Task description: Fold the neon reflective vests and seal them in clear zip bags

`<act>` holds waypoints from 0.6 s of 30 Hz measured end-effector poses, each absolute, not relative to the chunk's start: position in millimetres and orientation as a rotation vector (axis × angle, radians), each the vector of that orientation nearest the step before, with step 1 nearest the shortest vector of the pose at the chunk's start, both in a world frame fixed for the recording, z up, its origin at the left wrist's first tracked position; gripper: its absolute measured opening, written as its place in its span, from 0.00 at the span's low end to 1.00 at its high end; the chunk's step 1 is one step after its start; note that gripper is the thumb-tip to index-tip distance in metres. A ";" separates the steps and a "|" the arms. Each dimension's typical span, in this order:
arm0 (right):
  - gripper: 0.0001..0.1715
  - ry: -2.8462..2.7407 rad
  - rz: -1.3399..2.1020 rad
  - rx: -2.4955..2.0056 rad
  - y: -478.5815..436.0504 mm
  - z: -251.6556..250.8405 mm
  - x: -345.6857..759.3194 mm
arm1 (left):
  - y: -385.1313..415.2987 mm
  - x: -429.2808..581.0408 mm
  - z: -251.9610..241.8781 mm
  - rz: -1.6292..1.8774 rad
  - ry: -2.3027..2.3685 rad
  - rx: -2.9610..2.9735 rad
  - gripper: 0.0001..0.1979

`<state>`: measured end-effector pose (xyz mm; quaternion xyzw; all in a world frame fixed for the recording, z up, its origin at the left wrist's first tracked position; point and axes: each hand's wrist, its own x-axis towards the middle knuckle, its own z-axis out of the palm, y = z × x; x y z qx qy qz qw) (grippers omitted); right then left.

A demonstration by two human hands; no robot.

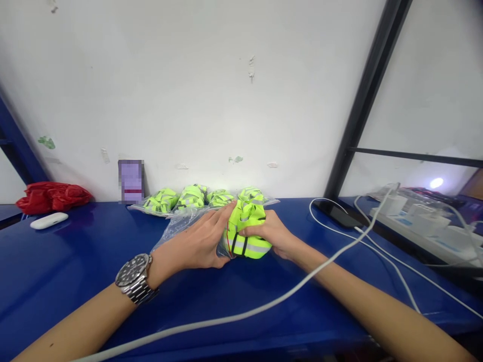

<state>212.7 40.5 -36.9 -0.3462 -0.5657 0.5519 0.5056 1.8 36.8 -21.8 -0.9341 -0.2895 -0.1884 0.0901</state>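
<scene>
A folded neon-yellow reflective vest (247, 244) with grey and black bands stands bunched up between my hands. My right hand (277, 234) grips it from the right, thumb across its front. On the other side my left hand (202, 239), with a metal watch on the wrist, is curled round the mouth of a clear plastic bag (175, 226) that has a red line along its edge. The vest's left side sits at the bag's mouth; how far inside it reaches is hidden by my left hand. Behind them lie several bagged neon-yellow bundles (192, 196) against the wall.
A white cable (264, 305) arches over the blue table (181, 306) and crosses above my right forearm. At right are a phone (337, 213) and a power strip (418, 221) with chargers. A red bag (56, 197), white case (49, 220) and propped phone (131, 181) stand left.
</scene>
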 end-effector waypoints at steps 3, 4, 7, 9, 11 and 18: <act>0.23 -1.306 1.334 -0.826 38.3 -37.3 207.5 | 37.5 3.3 -22.8 -0.549 -0.841 -2.714 0.53; 0.23 -1.283 1.333 -0.819 37.9 -37.6 205.5 | 38.6 4.4 -24.2 -0.563 -0.848 -2.673 0.52; 0.24 -1.236 1.304 -0.788 37.8 -39.0 199.6 | 42.9 7.5 -29.4 -0.612 -0.898 -2.518 0.52; 0.24 -1.238 1.297 -0.761 37.9 -39.4 196.8 | 45.7 8.3 -32.4 -0.617 -0.913 -2.427 0.51; 0.24 -1.253 1.305 -0.743 37.8 -39.1 195.5 | 47.8 8.2 -34.5 -0.619 -0.898 -2.375 0.50; 0.25 -1.250 1.274 -0.740 38.7 -37.5 201.0 | 49.7 7.5 -31.3 -0.777 -0.814 -2.437 0.49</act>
